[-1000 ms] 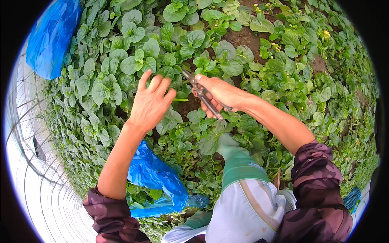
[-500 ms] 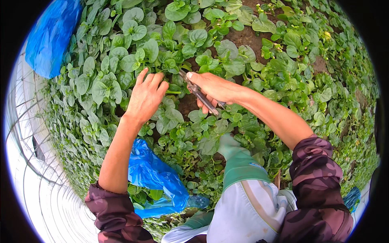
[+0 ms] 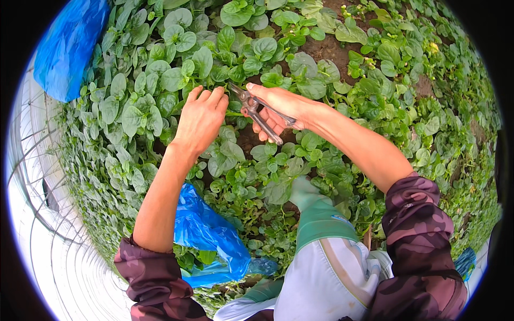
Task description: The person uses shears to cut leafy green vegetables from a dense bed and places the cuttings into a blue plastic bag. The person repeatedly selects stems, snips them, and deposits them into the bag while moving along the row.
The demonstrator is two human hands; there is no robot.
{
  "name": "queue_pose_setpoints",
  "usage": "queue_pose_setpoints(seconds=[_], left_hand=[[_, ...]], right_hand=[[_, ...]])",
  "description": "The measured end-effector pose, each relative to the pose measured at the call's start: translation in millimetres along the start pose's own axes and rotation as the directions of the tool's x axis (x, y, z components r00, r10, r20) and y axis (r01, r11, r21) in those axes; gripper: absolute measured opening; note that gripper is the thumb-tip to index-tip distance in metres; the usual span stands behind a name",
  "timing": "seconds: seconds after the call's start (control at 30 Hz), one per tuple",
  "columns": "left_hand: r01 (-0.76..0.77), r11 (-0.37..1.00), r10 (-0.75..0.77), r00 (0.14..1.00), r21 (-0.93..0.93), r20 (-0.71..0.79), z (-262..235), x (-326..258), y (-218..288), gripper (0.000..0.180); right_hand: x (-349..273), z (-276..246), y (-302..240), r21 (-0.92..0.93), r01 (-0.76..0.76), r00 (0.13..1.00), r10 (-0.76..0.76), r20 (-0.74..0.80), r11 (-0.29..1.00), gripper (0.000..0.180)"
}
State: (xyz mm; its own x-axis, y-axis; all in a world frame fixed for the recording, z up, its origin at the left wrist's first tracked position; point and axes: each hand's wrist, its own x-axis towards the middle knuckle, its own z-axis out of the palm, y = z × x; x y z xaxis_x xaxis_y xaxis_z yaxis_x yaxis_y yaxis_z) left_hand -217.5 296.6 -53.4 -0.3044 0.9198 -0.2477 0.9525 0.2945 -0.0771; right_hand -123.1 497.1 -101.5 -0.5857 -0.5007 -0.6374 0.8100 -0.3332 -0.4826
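Observation:
My right hand (image 3: 278, 107) is wrapped round a pair of pruning shears (image 3: 251, 107) with worn metal handles and a coiled spring. The blades point up and to the left, close to the fingertips of my left hand (image 3: 201, 120). My left fingers are bent together and reach in among broad green leaves (image 3: 202, 61). What they grip is hidden beneath the hand. A short pale green stem (image 3: 234, 113) shows between my left hand and the shears.
Leafy plants spread all round, with patches of brown soil (image 3: 329, 51) between them. An open blue plastic bag (image 3: 206, 227) with leaves inside lies by my left forearm. Another blue bag (image 3: 69, 51) is at the far left, beside white sheeting (image 3: 59, 262). My green-booted leg (image 3: 324, 222) stands among the plants.
My left hand has shifted slightly right toward the shears, its fingers drawn closer together. The shears have turned a little, and their handles are now spread wider apart.

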Motion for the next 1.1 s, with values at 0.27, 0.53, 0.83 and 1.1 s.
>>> queue_pose_setpoints(seconds=[0.27, 0.53, 0.83, 1.1], left_hand=[[-0.079, 0.995, 0.072, 0.988, -0.053, -0.136, -2.5, -31.7, -5.7, 0.043], [0.147, 0.983, -0.126, 0.977, 0.114, -0.173, -1.6, -33.6, 6.3, 0.030], [0.262, 0.965, -0.262, 0.963, 0.019, 0.064, -4.6, -25.9, 4.0, 0.028], [0.155, 0.982, -0.165, 0.983, -0.109, -0.083, -13.5, -33.1, 10.9, 0.031]], right_hand=[[-20.7, 6.7, 6.7, -0.071, 0.067, 0.993, -0.073, -0.087, 0.995, 0.066], [7.8, 14.7, 3.1, -0.287, 0.019, 1.000, -0.016, 0.013, 0.958, 0.066], [4.5, 20.9, 3.9, -0.244, 0.031, 0.995, -0.052, -0.080, 0.969, 0.057], [-19.3, 20.3, -10.5, -0.065, 0.116, 0.991, -0.120, -0.055, 0.991, 0.061]])
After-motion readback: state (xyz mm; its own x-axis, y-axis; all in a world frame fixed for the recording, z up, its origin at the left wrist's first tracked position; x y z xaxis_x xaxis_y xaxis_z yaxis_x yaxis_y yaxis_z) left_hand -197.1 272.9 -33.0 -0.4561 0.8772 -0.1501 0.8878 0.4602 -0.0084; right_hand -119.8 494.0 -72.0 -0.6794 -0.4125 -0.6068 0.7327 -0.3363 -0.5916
